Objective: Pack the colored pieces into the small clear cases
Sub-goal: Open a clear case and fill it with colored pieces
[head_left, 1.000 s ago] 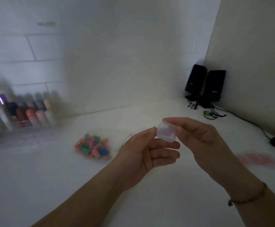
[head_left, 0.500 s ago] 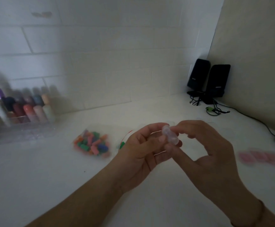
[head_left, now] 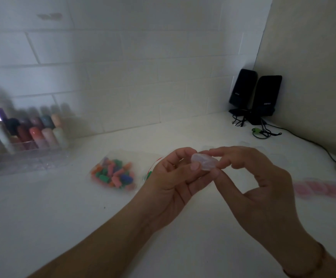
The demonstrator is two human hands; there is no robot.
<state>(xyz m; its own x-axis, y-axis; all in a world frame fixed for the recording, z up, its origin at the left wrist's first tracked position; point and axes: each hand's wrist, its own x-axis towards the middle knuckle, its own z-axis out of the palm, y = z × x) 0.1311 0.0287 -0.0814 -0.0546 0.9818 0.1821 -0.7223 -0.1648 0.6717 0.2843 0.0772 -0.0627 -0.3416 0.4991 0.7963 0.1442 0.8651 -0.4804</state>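
While dim light blurs much of the scene, a white table fills the lower part of the view and meets a pale brick wall behind it. At the far left of the table stands a clear tray holding small bottles in purple, red, pink and pale shades, all out of focus. In the far right corner 2 black speakers stand side by side, with dark cables trailing along the table edge. A dark rounded object at the right border is too cut off to name.

Above the middle of the table, both hands meet. Reaching in from the lower left, the left hand has its thumb and curled fingers pinching 1 side of a small clear case. From the lower right, the right hand pinches the other side between thumb and forefinger, so each grip is clamped on the case and it is held in the air, off the table. Whether the case is open or closed cannot be told.

Left of the hands, a clear bag lies flat on the table with the colored pieces heaped inside: orange, green, pink and blue. Right of the hands, a row of pink items lies blurred on the table.
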